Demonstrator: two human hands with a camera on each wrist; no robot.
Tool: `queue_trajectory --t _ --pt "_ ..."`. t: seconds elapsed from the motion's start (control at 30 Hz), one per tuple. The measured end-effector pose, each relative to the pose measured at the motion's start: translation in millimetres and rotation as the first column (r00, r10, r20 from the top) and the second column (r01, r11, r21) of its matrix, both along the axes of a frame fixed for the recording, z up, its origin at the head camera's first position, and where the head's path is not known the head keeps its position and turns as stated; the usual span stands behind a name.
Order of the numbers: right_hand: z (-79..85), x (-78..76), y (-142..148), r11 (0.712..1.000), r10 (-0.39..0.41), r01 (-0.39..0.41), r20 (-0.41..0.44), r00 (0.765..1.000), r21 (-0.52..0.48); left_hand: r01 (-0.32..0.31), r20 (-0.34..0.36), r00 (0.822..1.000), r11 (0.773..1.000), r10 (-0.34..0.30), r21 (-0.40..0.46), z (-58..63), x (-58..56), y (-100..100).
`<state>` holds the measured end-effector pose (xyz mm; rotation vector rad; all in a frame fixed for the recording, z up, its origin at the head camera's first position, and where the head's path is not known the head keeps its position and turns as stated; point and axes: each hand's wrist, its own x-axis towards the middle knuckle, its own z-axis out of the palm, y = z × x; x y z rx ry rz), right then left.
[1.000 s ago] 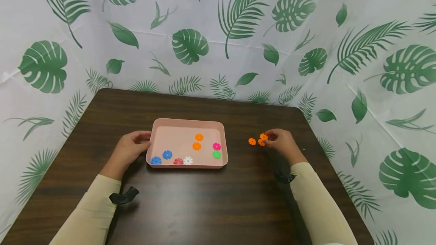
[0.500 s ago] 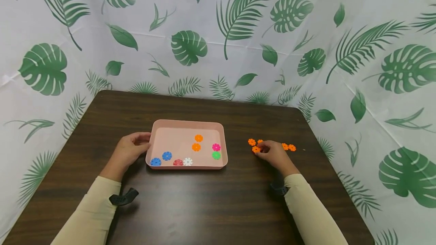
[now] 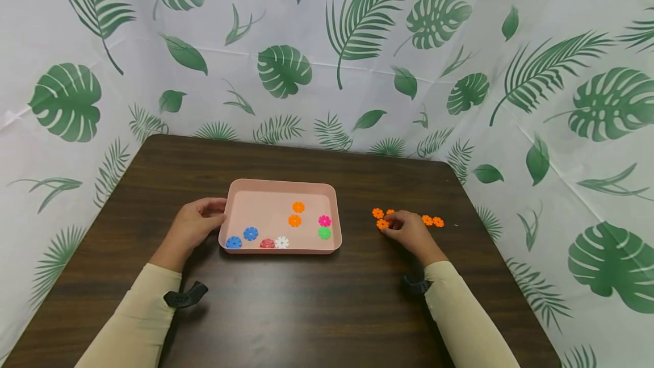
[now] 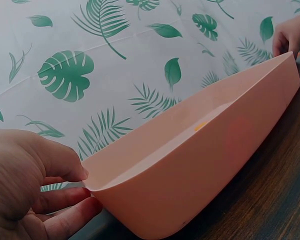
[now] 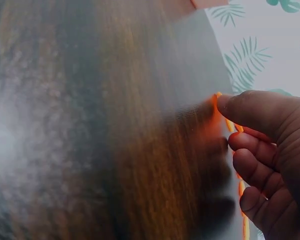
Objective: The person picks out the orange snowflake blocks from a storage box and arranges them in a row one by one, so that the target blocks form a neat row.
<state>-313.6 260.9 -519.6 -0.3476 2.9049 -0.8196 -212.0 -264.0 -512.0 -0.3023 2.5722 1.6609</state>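
Note:
My left hand [image 3: 196, 223] pinches the left rim of a pink tray [image 3: 281, 187]; in the left wrist view the thumb lies at the rim of the tray [image 4: 190, 170] with fingers under it outside. On the table to the right, my right hand [image 3: 411, 233] has thumb and fingertips at an orange flower-shaped disc [image 3: 382, 224]. In the right wrist view the thumb of this hand [image 5: 275, 145] meets the disc's edge, with the other fingers curled behind. More orange discs [image 3: 377, 213] lie just beyond the fingertips, one partly hidden.
Inside the tray lie two orange discs [image 3: 294, 220], blue discs [image 3: 250, 233], a red [image 3: 267, 243], a white [image 3: 281, 242], a pink [image 3: 325, 221] and a green one [image 3: 324, 233]. Right of the right hand, orange discs [image 3: 438, 222] lie on the dark wooden table [image 3: 306, 311].
My right hand has come toward me and slightly left with an orange disc, bringing it down near the others and uncovering discs to its right. The left hand and tray stay put.

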Motion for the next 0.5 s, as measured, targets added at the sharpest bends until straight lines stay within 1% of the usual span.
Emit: queue_trajectory --t 0.5 --pt "-0.6 -0.6 -0.3 0.999 0.022 -0.021 -0.02 1.0 0.029 -0.001 0.002 1.0 1.0 0.001 0.018 -1.5 -0.4 -1.1"
